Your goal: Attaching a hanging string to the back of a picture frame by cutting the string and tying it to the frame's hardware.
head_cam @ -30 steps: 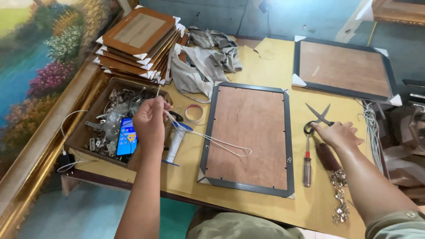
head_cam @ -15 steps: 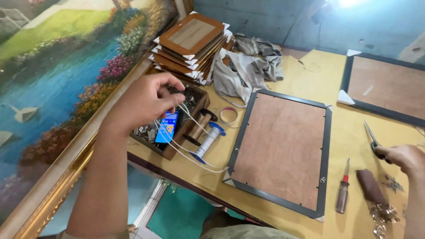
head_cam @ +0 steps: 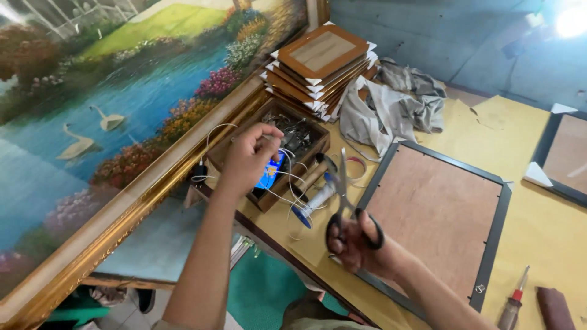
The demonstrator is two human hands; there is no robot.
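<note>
Bench beside big painting (head_cam: pixel 110 122). Right hand (head_cam: pixel 354 244) now grips scissors (head_cam: pixel 345 201), raised from bench; left hand (head_cam: pixel 247 156) pinches wire (head_cam: pixel 287 183) over spool (head_cam: pixel 312 205).

Left hand (head_cam: pixel 249 156) raised, fingers pinched together, forearm stretched forward, right hand (head_cam: pixel 354 244) lower, fingers curled closed through handles, wrist bent inward

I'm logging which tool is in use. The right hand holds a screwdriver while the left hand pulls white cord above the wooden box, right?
Not quite. In the head view the right hand holds black-handled scissors, not a screwdriver; the screwdriver lies on the table. The left hand does pull white cord above the wooden box.
</note>
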